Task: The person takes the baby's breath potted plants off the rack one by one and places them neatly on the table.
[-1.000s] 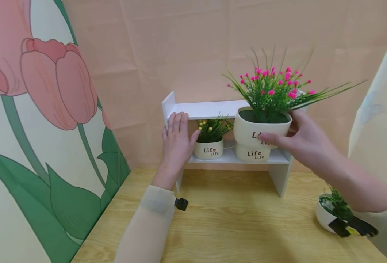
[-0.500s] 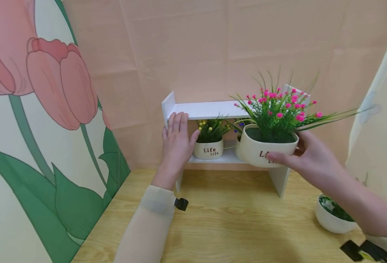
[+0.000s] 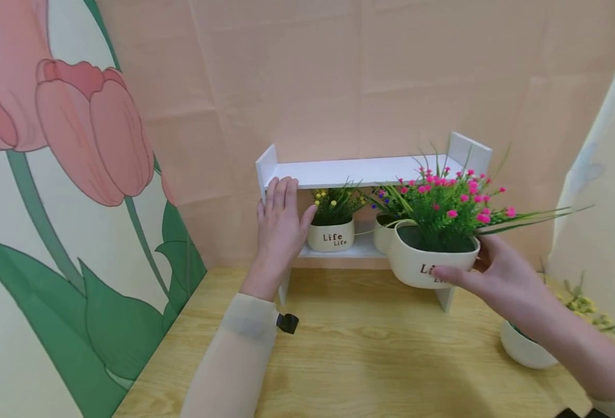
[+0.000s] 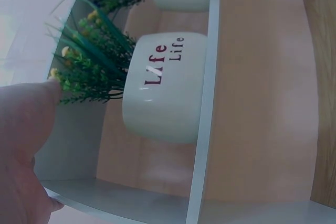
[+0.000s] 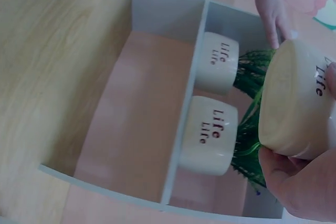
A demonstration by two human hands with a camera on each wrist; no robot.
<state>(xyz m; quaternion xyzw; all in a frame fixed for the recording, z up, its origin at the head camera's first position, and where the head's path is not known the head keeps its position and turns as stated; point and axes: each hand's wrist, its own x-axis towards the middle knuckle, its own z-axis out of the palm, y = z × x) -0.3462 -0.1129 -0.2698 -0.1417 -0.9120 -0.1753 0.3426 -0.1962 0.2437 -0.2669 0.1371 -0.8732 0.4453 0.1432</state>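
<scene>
Two down I guess: yellow pot [image 3: 331, 237] and blue pot [image 3: 382, 233] are shelved, my right hand [image 3: 506, 276] grips the pink pot [image 3: 414, 261] midair, left hand [image 3: 281, 226] rests straight-fingered on the shelf [image 3: 339, 173], another pot [image 3: 527, 348] waits on the tabletop [image 3: 339, 360].

A pale wood-grain table [image 3: 370, 354] fills the foreground. Behind it hangs a creased pinkish cloth [image 3: 297, 87]. At the left, a panel [image 3: 96, 136] shows large pink tulips with green leaves on white; at the far right hangs a pale sheet [image 3: 607, 191]. A cream yellow-flowered pot [image 3: 330, 237] marked "Life" stands upright near a blue-flowered pot [image 3: 382, 235] with the same lettering. A white pot [image 3: 527, 349], partly hidden, sits on the table's right.
</scene>
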